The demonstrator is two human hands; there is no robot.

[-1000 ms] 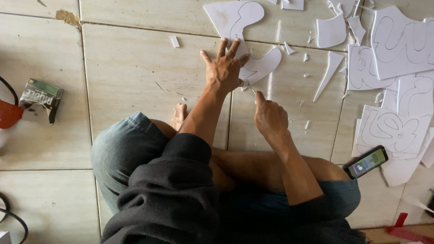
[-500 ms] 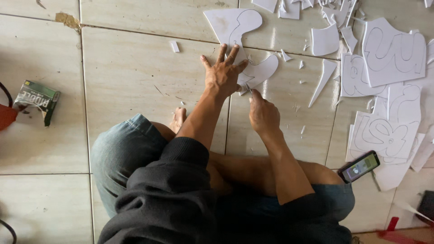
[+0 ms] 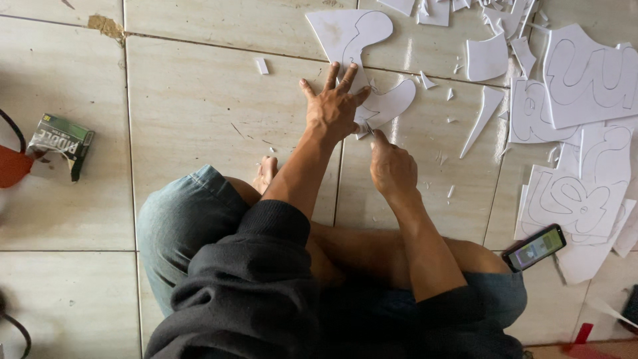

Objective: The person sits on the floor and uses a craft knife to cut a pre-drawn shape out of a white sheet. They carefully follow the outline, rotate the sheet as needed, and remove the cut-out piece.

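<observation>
Left hand (image 3: pixel 334 110) spread flat, fingers apart, pinning white cutout (image 3: pixel 385 106) on tile floor (image 3: pixel 193 113). Right hand (image 3: pixel 392 166) at its 5 o'clock, closed on a small blade (image 3: pixel 369 129) at the cutout's edge. Offcuts (image 3: pixel 585 133) crowd 2 o'clock; phone (image 3: pixel 535 247) at 4.

Soft, even daylight, fairly bright. Faint glare streaks on glossy floor tiles (image 3: pixel 199 113) just right of the left hand (image 3: pixel 332 110). Weak shadows under hand & white foam pieces (image 3: pixel 585 73). Focus ok overall; slight softness + bending twd frame edges.
</observation>
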